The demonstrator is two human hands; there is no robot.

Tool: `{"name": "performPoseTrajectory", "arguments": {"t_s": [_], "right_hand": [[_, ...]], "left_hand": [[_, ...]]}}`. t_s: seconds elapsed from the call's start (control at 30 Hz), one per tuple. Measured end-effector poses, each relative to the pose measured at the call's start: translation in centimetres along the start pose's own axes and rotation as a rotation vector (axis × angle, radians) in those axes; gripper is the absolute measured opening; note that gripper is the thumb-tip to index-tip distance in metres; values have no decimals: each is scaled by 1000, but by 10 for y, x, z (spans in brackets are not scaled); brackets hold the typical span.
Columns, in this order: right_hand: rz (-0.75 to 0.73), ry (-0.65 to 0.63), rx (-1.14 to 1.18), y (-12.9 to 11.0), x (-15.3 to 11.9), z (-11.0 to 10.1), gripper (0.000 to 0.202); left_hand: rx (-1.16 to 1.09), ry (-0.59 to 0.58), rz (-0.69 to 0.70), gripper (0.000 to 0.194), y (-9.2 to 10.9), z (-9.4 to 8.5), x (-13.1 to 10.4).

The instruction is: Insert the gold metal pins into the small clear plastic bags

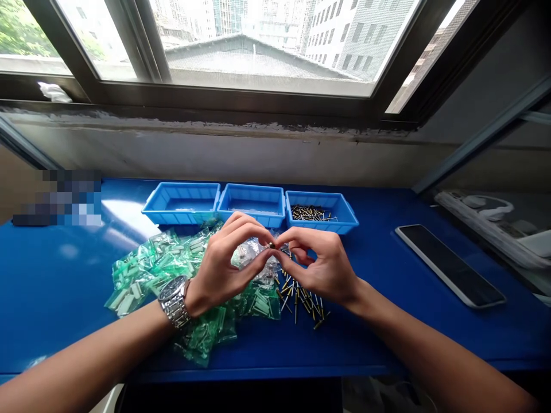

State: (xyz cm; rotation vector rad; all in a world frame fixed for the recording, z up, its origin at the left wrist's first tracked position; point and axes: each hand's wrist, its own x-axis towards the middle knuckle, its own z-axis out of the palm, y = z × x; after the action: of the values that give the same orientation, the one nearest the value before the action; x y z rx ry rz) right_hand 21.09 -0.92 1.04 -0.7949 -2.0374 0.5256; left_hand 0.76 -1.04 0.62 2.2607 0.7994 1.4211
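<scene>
My left hand (pixel 230 261) and my right hand (pixel 321 261) meet over the middle of the blue table. Thumb and forefinger of each are pinched together on a small dark metal piece (pixel 271 245), mostly covered by the fingertips. Loose metal pins with brass-coloured parts (pixel 303 298) lie in a pile beneath my right hand. Green-tinted clear plastic bags (pixel 150 264) holding pale, stick-like pieces spread under and to the left of my left hand. Between the hands, a clear bag (pixel 249 252) shows partly behind the fingers.
Three blue bins stand in a row behind the hands; the right bin (pixel 350 221) holds many similar pins. A phone (pixel 450 267) lies at the right on the table (pixel 370 355). A window (pixel 267 63) rises beyond, and a blurred patch (pixel 64 198) covers the left back.
</scene>
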Motion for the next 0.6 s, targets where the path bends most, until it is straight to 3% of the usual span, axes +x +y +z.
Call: {"name": "performPoseTrajectory", "arguments": {"t_s": [0.23, 0.4, 0.6], "right_hand": [[-9, -1, -31, 2, 0, 0, 7], [-13, 97, -71, -2, -1, -3, 5], [-91, 155, -67, -7, -3, 0, 2]], "left_hand": [[18, -20, -12, 8, 0, 0, 1], [35, 3, -50, 5, 0, -1, 1], [19, -127, -69, 4, -1, 3, -1]]}}
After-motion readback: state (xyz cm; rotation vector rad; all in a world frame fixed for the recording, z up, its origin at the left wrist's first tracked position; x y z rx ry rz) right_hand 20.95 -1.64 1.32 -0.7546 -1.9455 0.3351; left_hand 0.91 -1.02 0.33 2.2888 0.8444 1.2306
